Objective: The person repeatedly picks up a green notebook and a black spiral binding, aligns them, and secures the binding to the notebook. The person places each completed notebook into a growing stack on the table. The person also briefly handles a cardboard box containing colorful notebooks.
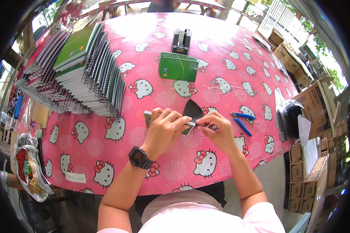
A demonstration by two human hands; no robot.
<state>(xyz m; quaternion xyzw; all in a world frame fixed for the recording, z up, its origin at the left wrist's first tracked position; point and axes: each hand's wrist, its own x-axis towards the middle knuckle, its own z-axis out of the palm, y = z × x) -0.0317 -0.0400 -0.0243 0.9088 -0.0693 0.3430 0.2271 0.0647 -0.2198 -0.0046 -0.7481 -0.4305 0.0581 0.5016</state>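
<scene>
My left hand (165, 125), with a black watch (140, 157) on its wrist, grips a small notebook (147, 116) and presses its fingers along the edge. Most of the notebook is hidden under that hand. At the notebook's right end, my right hand (219, 132) is closed in a pinch on a thin dark wire coil (210, 126). How far the coil runs through the pages cannot be made out. Just beyond the hands lies a black wedge-shaped piece (193, 109). Blue-handled cutters (243, 122) lie to the right of my right hand.
Tall stacks of spiral notebooks (89, 73) stand at the left. A small pile of green notebooks (178, 66) sits ahead, before a black tape dispenser (181, 40). A pink patterned cloth (136, 180) covers the table. Cardboard boxes (319, 105) line the right side.
</scene>
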